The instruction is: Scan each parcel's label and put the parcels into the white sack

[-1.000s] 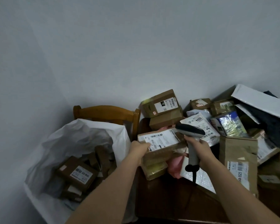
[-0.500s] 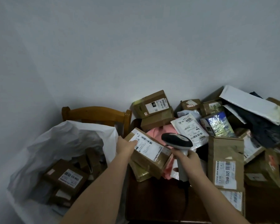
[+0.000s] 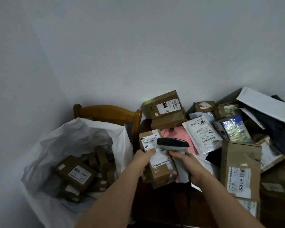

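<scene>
My left hand (image 3: pixel 144 159) grips a brown cardboard parcel (image 3: pixel 160 171) by its left edge, thumb on the white label, label side up. My right hand (image 3: pixel 187 163) holds a grey and black barcode scanner (image 3: pixel 172 143) by its handle, its head just over the parcel's label. The white sack (image 3: pixel 59 145) stands open at the lower left and holds several brown boxes (image 3: pixel 76 173). More parcels lie piled on the dark wooden table (image 3: pixel 163 206) to the right.
A wooden chair back (image 3: pixel 107 113) rises behind the sack. The pile holds stacked brown boxes (image 3: pixel 164 111), a white mailer bag (image 3: pixel 202 134), a pink parcel (image 3: pixel 176 132), a tall brown box (image 3: pixel 240 170) and a large white envelope (image 3: pixel 266 104). A plain wall stands behind.
My left hand has turned the parcel from tilted to lengthwise and drawn it nearer me. The scanner head has moved over its label.
</scene>
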